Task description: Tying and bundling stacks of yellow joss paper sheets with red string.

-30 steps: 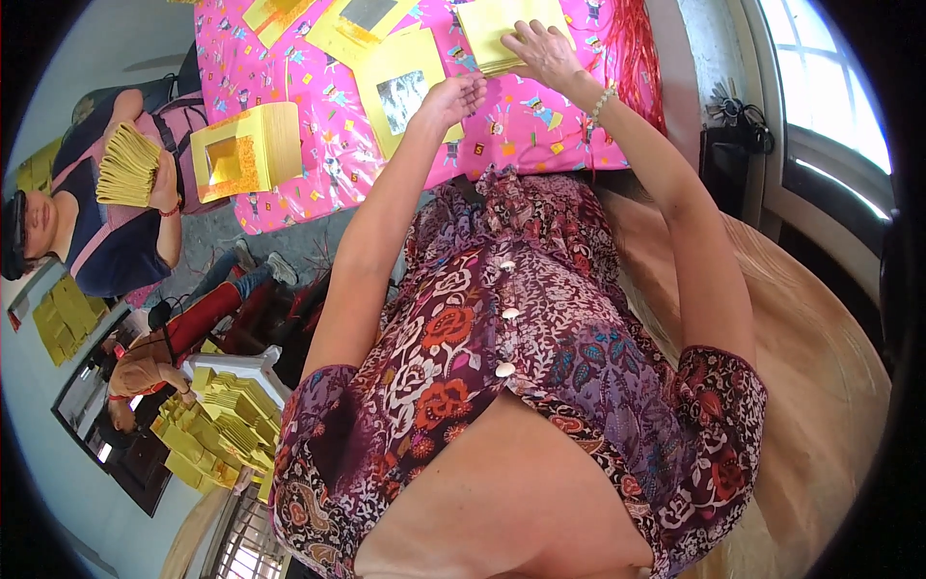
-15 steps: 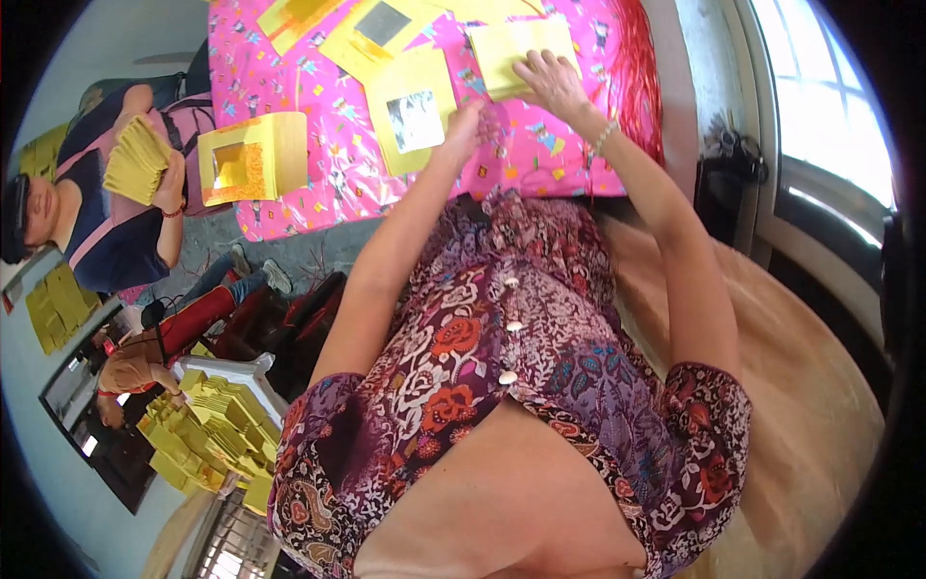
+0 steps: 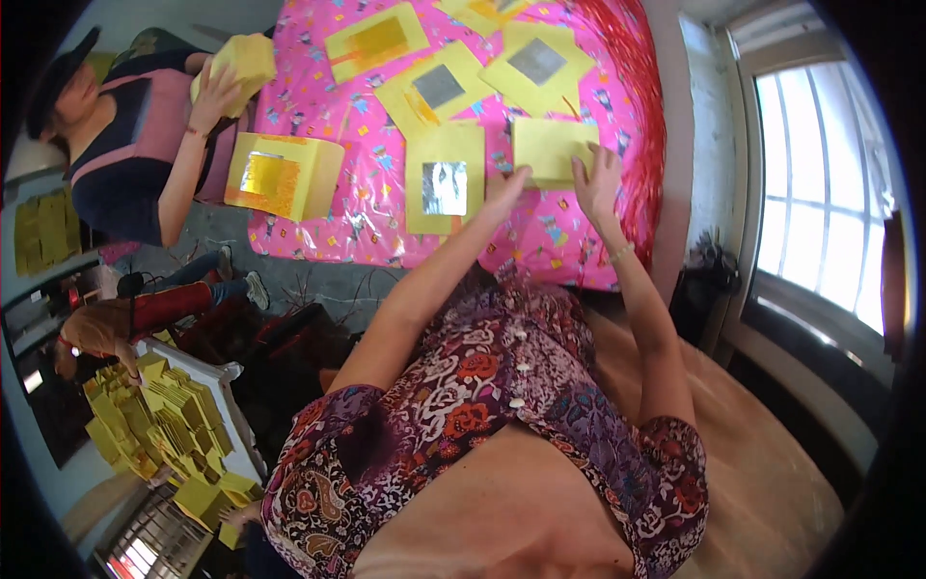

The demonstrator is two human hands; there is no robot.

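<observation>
Just left of the red tinsel (image 3: pixel 641 135) sits your plain yellow stack (image 3: pixel 548 145), flat on the pink patterned tablecloth (image 3: pixel 367 217). Risk: uneven pushing from your two sides could skew it or slide its upper layers toward the tinsel. Grip: your left hand (image 3: pixel 505 191) has its fingertips at the stack's near corner, away from the tinsel; pinch or mere touch, can't tell. Your right hand (image 3: pixel 602 185), tinsel side: partly spread, thumb apart from fingers, tips at the stack's end. Farther from the tinsel: silver-square sheet (image 3: pixel 445 177), then orange-patched stack (image 3: pixel 285 177), then a co-worker's hand (image 3: pixel 218 96) on a yellow bundle (image 3: pixel 253 68).
</observation>
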